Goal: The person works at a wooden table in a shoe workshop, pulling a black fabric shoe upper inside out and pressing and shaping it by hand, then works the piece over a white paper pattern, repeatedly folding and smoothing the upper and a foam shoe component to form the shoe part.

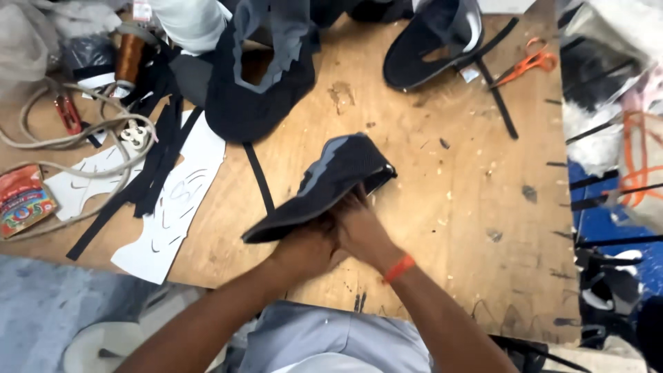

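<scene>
A dark knit shoe upper [331, 183] with a grey stripe is held above the wooden table [442, 228], near its front edge. My left hand [304, 249] grips its lower left end from underneath. My right hand [359, 228], with an orange band at the wrist, holds the upper from below beside the left hand, fingers reaching into its opening. The two hands touch each other.
More dark shoe uppers [259, 76] [431, 45] lie at the back of the table. Orange scissors [525, 65] rest at the back right. White paper patterns [176, 200], black strips, a pale cord [41, 138], a thread spool [129, 59] and a red packet [24, 200] crowd the left side.
</scene>
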